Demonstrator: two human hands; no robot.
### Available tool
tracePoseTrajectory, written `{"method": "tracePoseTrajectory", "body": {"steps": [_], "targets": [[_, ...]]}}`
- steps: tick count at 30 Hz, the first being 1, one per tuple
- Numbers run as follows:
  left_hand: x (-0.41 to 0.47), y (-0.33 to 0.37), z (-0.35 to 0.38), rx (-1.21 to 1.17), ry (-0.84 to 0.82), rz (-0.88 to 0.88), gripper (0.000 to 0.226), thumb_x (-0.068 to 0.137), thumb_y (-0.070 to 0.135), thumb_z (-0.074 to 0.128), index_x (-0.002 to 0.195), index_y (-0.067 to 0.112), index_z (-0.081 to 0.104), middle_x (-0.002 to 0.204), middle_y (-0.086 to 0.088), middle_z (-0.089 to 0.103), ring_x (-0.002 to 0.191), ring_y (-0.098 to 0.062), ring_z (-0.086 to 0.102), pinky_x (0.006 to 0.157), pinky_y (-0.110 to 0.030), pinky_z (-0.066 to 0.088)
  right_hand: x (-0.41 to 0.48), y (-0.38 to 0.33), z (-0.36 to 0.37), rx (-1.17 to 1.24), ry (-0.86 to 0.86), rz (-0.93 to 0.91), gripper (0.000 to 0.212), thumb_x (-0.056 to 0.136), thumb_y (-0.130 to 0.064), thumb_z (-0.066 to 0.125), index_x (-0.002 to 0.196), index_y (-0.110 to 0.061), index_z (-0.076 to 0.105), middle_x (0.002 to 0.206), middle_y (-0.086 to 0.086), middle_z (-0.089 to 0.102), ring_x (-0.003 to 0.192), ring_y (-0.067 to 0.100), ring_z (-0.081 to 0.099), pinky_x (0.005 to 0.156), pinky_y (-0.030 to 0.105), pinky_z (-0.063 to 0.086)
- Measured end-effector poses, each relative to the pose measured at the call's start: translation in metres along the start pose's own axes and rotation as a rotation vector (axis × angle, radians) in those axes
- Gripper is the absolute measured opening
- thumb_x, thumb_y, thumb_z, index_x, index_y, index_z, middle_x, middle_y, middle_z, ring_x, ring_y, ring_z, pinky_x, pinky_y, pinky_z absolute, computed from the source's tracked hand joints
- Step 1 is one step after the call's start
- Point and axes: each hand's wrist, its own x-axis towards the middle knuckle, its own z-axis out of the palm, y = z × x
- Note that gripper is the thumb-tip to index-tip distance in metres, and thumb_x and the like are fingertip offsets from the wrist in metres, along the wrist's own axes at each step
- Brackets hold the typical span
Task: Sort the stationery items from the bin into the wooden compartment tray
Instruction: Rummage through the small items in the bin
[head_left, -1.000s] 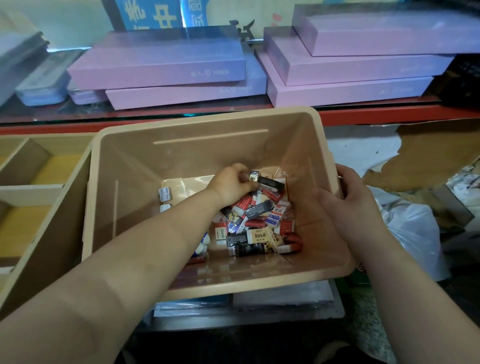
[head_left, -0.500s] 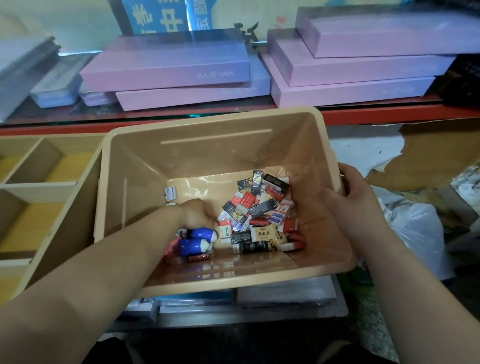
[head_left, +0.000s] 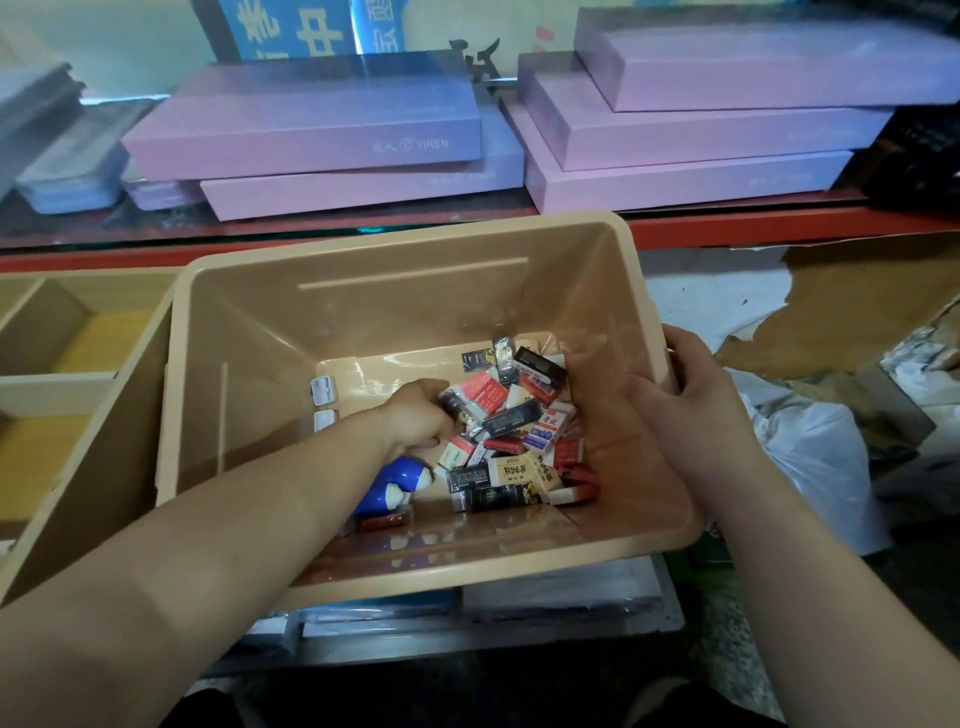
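Two bare hands at a tan plastic bin (head_left: 363, 322). Down inside it, the left hand (head_left: 418, 415), low on the bin's floor at the left edge of a heap of small boxed erasers (head_left: 519, 436). Fingers curled under, tips against a small dark item (head_left: 450, 404) at the heap's edge; cannot tell whether truly pinched or only touched. On the bin's right rim, the right hand (head_left: 698, 410), gripping: thumb inside against the wall, fingers hooked over the lip on the outside.

Between the two hands, the heap itself: red, white, black and cream wrappers, jumbled and overlapping, some printed with characters. Just below the left wrist, a blue-and-white rounded item (head_left: 397, 486), partly hidden under the forearm, with a small red piece (head_left: 385, 520) close on its near side. Left of the left hand, apart from the heap, two small white cases (head_left: 323, 391), one nearer than the other, at the foot of the bin's left wall.

Farther left of that hand, outside the bin and just beside it, the wooden compartment tray (head_left: 88, 384), yellow-floored compartments in view. Beyond both hands, past the bin's far rim, a red shelf edge (head_left: 779, 228) and stacked flat pink boxes (head_left: 311, 130), one lettered YIREN. Right of the right hand, a crumpled white plastic bag (head_left: 821, 457) and torn brown cardboard (head_left: 857, 306).
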Motion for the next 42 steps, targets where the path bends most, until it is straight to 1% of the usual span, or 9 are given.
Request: {"method": "tracePoseTrajectory", "body": {"steps": [4, 9, 17, 21, 24, 27, 31, 35, 42], "targets": [[0.004, 0.008, 0.005, -0.111, 0.007, -0.025, 0.062, 0.079, -0.02, 0.05, 0.135, 0.005, 0.038, 0.116, -0.017, 0.053, 0.084, -0.023, 0.056, 0.051, -0.02, 0.052, 0.001, 0.002, 0.0, -0.004, 0.002, -0.002, 0.034, 0.086, -0.011, 0.053, 0.117, -0.024, 0.048, 0.079, -0.019, 0.051, 0.071, -0.002, 0.049, 0.058, 0.013, 0.038], [0.001, 0.009, 0.001, -0.248, 0.042, -0.002, 0.062, 0.081, -0.02, 0.045, 0.137, 0.004, 0.034, 0.096, -0.005, 0.056, 0.078, -0.015, 0.054, 0.049, -0.013, 0.05, 0.003, 0.002, 0.0, 0.002, 0.001, -0.02, 0.032, 0.085, -0.01, 0.052, 0.114, -0.023, 0.048, 0.078, -0.018, 0.05, 0.068, -0.003, 0.049, 0.048, 0.0, 0.039], [-0.004, 0.01, -0.006, -0.311, 0.018, 0.026, 0.052, 0.086, -0.017, 0.041, 0.135, 0.002, 0.036, 0.136, -0.015, 0.045, 0.108, -0.024, 0.049, 0.092, -0.03, 0.041, 0.001, 0.0, 0.0, 0.033, -0.004, -0.046, 0.026, 0.085, -0.012, 0.054, 0.101, -0.029, 0.043, 0.078, -0.019, 0.05, 0.068, -0.004, 0.048, 0.048, -0.003, 0.037], [-0.002, 0.009, -0.006, -0.117, 0.016, 0.012, 0.047, 0.086, 0.003, 0.057, 0.131, 0.008, 0.041, 0.109, -0.005, 0.056, 0.096, -0.017, 0.05, 0.078, -0.024, 0.044, 0.002, 0.002, 0.0, 0.044, -0.008, -0.044, 0.024, 0.085, -0.013, 0.055, 0.1, -0.028, 0.044, 0.078, -0.019, 0.051, 0.068, -0.004, 0.049, 0.048, -0.002, 0.038], [-0.004, 0.007, -0.005, 0.056, 0.08, 0.054, 0.013, 0.084, 0.005, 0.061, 0.083, 0.015, 0.052, 0.075, 0.003, 0.051, 0.089, -0.017, 0.05, 0.06, -0.011, 0.036, 0.002, 0.003, -0.001, 0.038, -0.012, -0.045, 0.024, 0.086, -0.014, 0.053, 0.1, -0.03, 0.043, 0.078, -0.02, 0.05, 0.069, -0.004, 0.049, 0.048, -0.001, 0.038], [-0.007, 0.0, -0.007, 0.382, 0.142, 0.171, 0.032, 0.081, 0.013, 0.066, 0.066, 0.022, 0.039, 0.077, 0.002, 0.049, 0.088, -0.019, 0.05, 0.058, -0.018, 0.035, 0.002, 0.003, -0.002, 0.06, -0.021, -0.039, 0.024, 0.087, -0.014, 0.052, 0.1, -0.031, 0.043, 0.078, -0.019, 0.05, 0.068, -0.003, 0.049, 0.047, -0.001, 0.039], [-0.023, 0.014, 0.007, 0.754, 0.066, 0.484, 0.012, 0.08, 0.029, 0.066, 0.08, 0.018, 0.06, 0.091, 0.001, 0.053, 0.093, -0.017, 0.051, 0.073, -0.023, 0.036, 0.001, 0.003, -0.002, 0.079, -0.021, -0.041, 0.027, 0.086, -0.011, 0.053, 0.101, -0.031, 0.044, 0.078, -0.018, 0.051, 0.068, -0.003, 0.049, 0.048, -0.001, 0.039], [-0.033, 0.024, 0.046, 1.007, -0.167, 0.743, 0.04, 0.08, 0.041, 0.063, 0.113, 0.019, 0.063, 0.113, -0.003, 0.058, 0.11, -0.021, 0.05, 0.088, -0.027, 0.039, 0.0, 0.002, -0.002, 0.114, -0.023, -0.047, 0.027, 0.086, -0.009, 0.053, 0.102, -0.029, 0.044, 0.077, -0.016, 0.051, 0.065, -0.003, 0.049, 0.047, -0.001, 0.038], [-0.021, 0.029, 0.071, 1.382, -0.095, 0.956, 0.049, 0.086, 0.052, 0.045, 0.128, 0.028, 0.052, 0.135, -0.001, 0.039, 0.125, -0.022, 0.029, 0.096, -0.025, 0.009, 0.003, 0.007, -0.001, 0.124, -0.018, -0.068, 0.023, 0.086, -0.018, 0.056, 0.102, -0.031, 0.045, 0.08, -0.02, 0.052, 0.072, -0.004, 0.051, 0.056, -0.001, 0.039]]}}
